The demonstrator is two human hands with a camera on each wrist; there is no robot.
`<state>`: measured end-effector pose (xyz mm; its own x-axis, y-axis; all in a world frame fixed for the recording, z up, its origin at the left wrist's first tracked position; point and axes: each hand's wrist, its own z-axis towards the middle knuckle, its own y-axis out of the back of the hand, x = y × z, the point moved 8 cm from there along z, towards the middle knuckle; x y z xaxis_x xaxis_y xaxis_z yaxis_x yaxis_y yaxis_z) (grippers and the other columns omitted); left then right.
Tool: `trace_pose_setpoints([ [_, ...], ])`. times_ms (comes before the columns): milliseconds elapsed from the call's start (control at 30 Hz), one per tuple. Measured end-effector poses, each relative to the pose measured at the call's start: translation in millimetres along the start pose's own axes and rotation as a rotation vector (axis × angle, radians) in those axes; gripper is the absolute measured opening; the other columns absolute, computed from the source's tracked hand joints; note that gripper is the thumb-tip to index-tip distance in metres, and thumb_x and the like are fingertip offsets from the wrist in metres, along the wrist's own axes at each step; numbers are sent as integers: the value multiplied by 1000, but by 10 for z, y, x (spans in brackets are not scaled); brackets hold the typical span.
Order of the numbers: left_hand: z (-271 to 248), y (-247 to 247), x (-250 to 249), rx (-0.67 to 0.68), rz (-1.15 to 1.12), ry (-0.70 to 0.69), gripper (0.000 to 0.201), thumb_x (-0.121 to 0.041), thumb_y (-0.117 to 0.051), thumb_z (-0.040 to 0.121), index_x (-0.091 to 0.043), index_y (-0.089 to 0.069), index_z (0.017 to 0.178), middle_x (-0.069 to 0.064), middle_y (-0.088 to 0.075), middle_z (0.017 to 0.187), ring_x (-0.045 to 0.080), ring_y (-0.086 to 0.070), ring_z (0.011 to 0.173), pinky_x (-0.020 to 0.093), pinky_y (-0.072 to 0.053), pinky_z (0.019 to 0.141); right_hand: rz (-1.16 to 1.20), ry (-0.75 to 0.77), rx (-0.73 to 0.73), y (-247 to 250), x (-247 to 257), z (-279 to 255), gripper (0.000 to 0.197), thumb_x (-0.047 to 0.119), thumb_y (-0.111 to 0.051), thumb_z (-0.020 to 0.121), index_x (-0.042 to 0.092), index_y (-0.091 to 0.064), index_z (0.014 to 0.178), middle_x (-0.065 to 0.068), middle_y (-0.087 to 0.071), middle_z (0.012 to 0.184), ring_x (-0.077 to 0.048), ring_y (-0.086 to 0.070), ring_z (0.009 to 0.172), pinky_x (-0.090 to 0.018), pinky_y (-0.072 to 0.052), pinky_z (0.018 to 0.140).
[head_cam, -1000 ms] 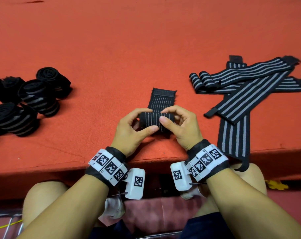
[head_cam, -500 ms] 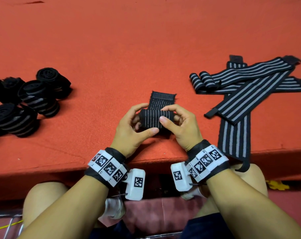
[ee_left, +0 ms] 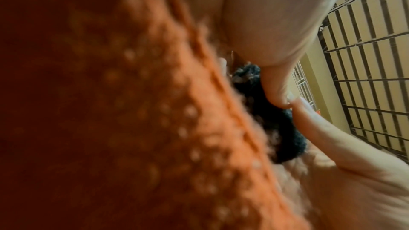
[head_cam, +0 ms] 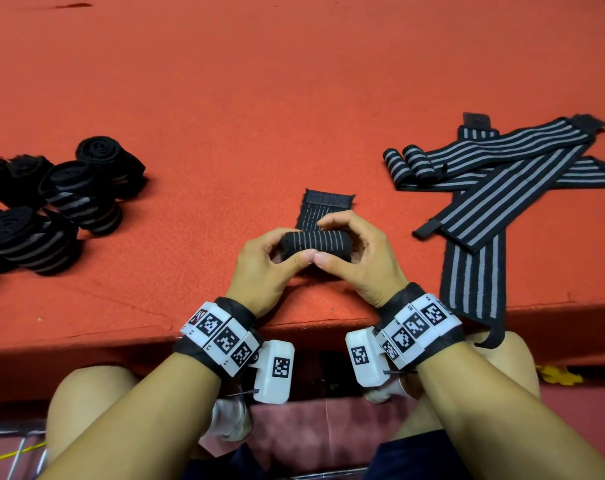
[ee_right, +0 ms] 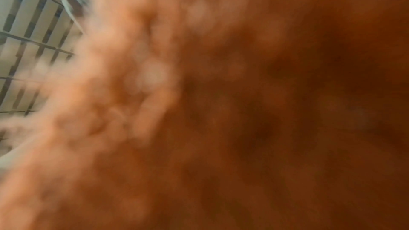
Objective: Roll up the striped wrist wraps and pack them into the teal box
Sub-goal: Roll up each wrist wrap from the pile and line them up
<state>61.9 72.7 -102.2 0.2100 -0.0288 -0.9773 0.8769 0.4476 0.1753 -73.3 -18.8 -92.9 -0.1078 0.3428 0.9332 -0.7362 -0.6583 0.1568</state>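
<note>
A black wrist wrap with thin grey stripes (head_cam: 316, 243) lies near the front edge of the red mat, mostly rolled into a tight cylinder, with a short flat tail (head_cam: 328, 202) reaching away from me. My left hand (head_cam: 266, 268) grips the roll's left end and my right hand (head_cam: 356, 258) grips its right end; both thumbs meet on its near side. In the left wrist view the dark roll (ee_left: 272, 120) shows between the thumbs. The right wrist view is only a blurred orange surface. No teal box is in view.
Several finished rolls (head_cam: 69, 199) lie in a pile at the left of the mat (head_cam: 259, 98). Several unrolled striped wraps (head_cam: 502, 188) lie crossed at the right, one hanging over the mat's front edge. My knees are below that edge.
The roll has turned further away from me and the flat tail has grown shorter. My thumbs have come together on the near side of the roll.
</note>
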Motion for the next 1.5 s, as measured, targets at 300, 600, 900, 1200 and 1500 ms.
trace_pose_setpoints([
  [300,29,-47,38,52,73,1,54,-45,-76,77,-36,-60,128,-2,-73,103,18,-66,87,44,-57,85,-67,-85,-207,134,-78,-3,18,36,-76,81,23,-73,93,2,-75,91,-15,-70,84,-36,-56,81],
  [600,44,-46,18,48,135,-62,46,-43,-77,77,-41,-64,121,-3,-71,105,35,-64,92,54,-53,87,-206,-116,-183,135,-108,25,29,49,-64,90,24,-74,80,6,-71,74,-12,-65,71,-42,-53,72],
  [900,54,-5,53,-14,163,11,32,-53,-67,84,-34,-72,109,-9,-75,92,20,-71,87,50,-57,82,-183,-59,-88,48,-73,25,23,36,-68,86,20,-70,103,9,-71,98,-11,-67,93,-35,-54,88],
  [1200,62,-10,38,26,183,-73,59,-45,-81,72,-42,-62,128,1,-66,105,19,-54,73,36,-52,74,-324,-117,-169,113,-111,31,16,37,-59,93,25,-69,93,9,-71,86,-11,-66,82,-39,-54,79],
  [1500,60,49,19,-83,163,-27,16,-31,-69,94,-42,-71,106,-19,-75,100,3,-70,94,41,-57,90,-297,-43,17,-51,-19,19,34,38,-62,89,19,-65,117,6,-59,113,-4,-58,105,-16,-43,92],
])
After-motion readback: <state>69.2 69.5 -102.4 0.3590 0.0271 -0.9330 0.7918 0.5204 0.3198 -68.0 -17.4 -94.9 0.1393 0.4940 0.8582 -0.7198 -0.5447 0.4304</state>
